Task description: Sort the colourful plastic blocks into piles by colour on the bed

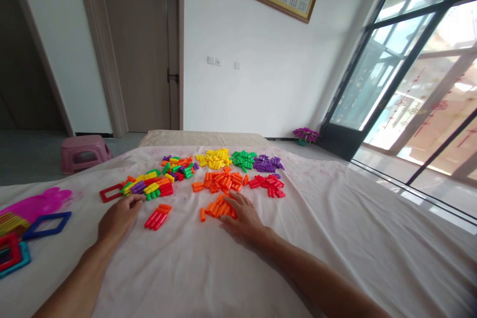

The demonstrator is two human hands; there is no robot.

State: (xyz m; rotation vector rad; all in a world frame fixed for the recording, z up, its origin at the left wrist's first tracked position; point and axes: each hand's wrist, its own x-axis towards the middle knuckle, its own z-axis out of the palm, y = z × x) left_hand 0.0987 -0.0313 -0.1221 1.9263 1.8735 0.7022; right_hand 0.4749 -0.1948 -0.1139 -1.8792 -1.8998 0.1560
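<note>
My right hand lies palm down with fingers stretched over a small heap of orange plastic tubes, covering part of it. Fingers curled together, my left hand rests at the near edge of a mixed heap of coloured tubes, beside a red square frame. Whether anything is inside its fingers is hidden. Between the hands lies a short row of red tubes with orange ends. Just beyond my right hand is a larger orange heap, with red pieces to its right.
Farther back sit yellow, green and purple heaps, plus another mixed heap. Blue and red frames and a pink item lie at left. A pink stool stands beyond the cloth-covered table.
</note>
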